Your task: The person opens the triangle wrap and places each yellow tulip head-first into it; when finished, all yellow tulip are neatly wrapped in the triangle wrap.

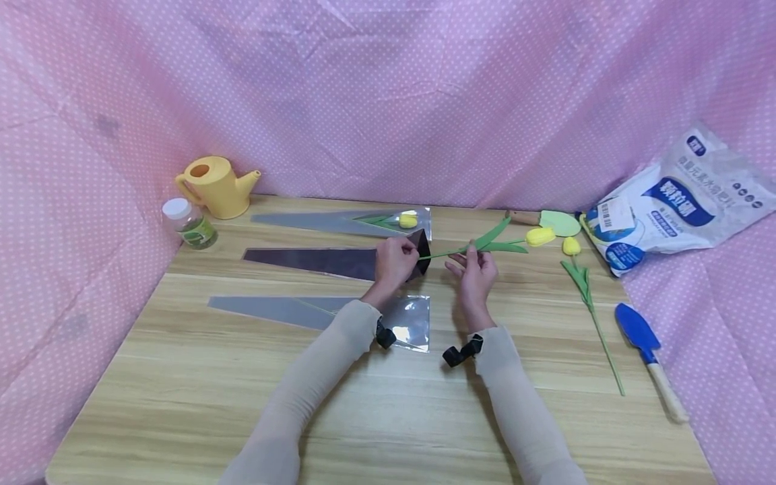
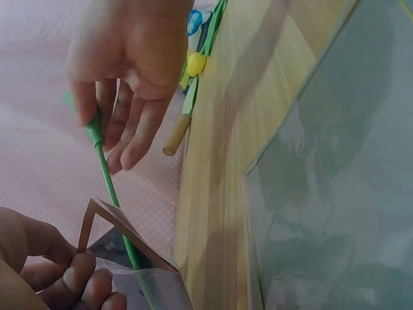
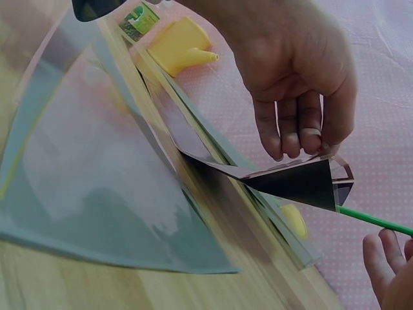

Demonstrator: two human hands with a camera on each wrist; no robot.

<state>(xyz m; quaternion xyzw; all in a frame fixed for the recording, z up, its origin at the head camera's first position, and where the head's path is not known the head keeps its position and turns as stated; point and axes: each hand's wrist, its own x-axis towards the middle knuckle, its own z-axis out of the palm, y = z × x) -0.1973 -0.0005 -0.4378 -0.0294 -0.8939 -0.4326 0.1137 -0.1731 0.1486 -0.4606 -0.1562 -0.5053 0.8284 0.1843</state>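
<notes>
My left hand [image 1: 395,261] pinches the upper edge of a dark, tapered flower sleeve [image 1: 309,261] at its wide end. That end is lifted and gapes open, as the right wrist view shows. My right hand [image 1: 477,273] pinches a yellow artificial tulip [image 1: 539,236] near its leaves, with the bloom pointing right. In the left wrist view the tulip's green stem [image 2: 111,184] runs into the sleeve's mouth, its lower end inside. Behind lies a clear sleeve [image 1: 303,221] holding another yellow tulip [image 1: 408,220]. A second clear sleeve [image 1: 273,310] lies flat in front, partly under my left forearm.
Another tulip [image 1: 585,289] lies at the right, beside a blue trowel [image 1: 638,327]. A green trowel [image 1: 559,223] and a white printed bag [image 1: 679,202] are at the back right. A yellow watering can [image 1: 221,188] and a lidded jar [image 1: 197,229] stand back left.
</notes>
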